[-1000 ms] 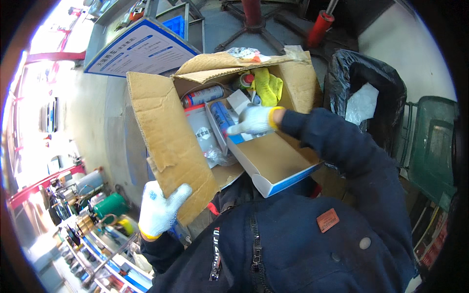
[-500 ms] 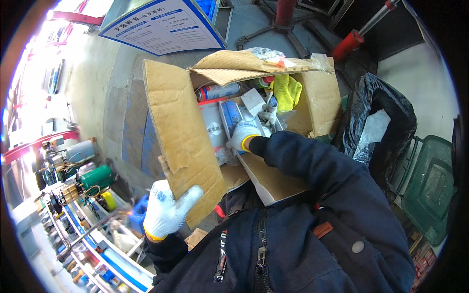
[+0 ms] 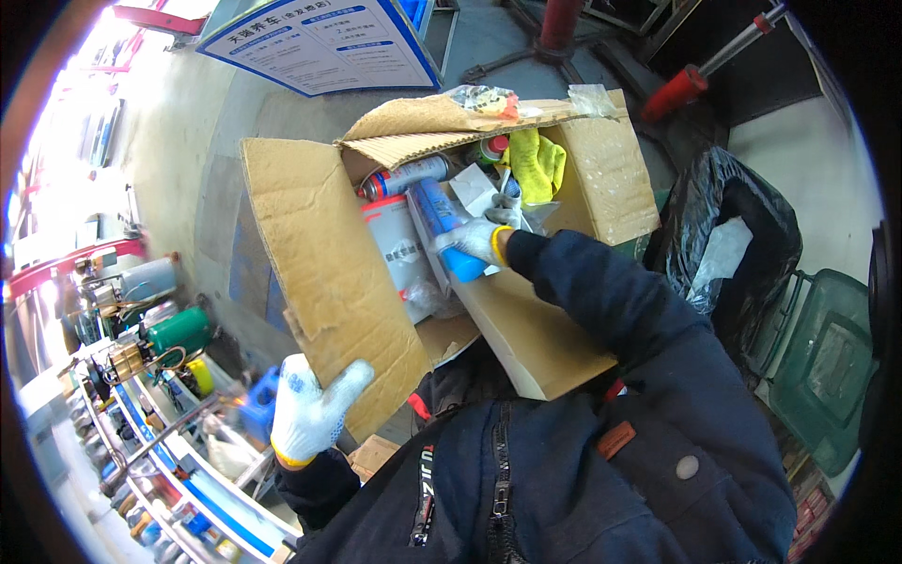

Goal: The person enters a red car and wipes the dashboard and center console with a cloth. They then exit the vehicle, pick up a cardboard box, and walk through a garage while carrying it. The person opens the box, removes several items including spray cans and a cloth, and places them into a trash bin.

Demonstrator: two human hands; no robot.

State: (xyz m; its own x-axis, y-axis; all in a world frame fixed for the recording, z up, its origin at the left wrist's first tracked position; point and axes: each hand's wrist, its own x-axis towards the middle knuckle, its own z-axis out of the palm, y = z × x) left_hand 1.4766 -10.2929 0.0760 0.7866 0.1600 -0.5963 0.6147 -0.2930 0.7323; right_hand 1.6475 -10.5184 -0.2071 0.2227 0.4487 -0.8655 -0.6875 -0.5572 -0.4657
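Fingers of the right hand clasp a blue, cylindrical can.

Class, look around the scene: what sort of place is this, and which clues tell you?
Probably a repair workshop or garage: a red cylinder with a metal rod, a green tank, and a spray can in the carton suggest it.

Well beyond your right fingers and off to their left, you have a blue-edged sign. Also well beyond them, but rightward, are a red post and, farther right, a red cylinder. Right of those fingers you see a black bag holding a white sheet, then a green lid. Left of your left fingers sit a blue container and a green tank.
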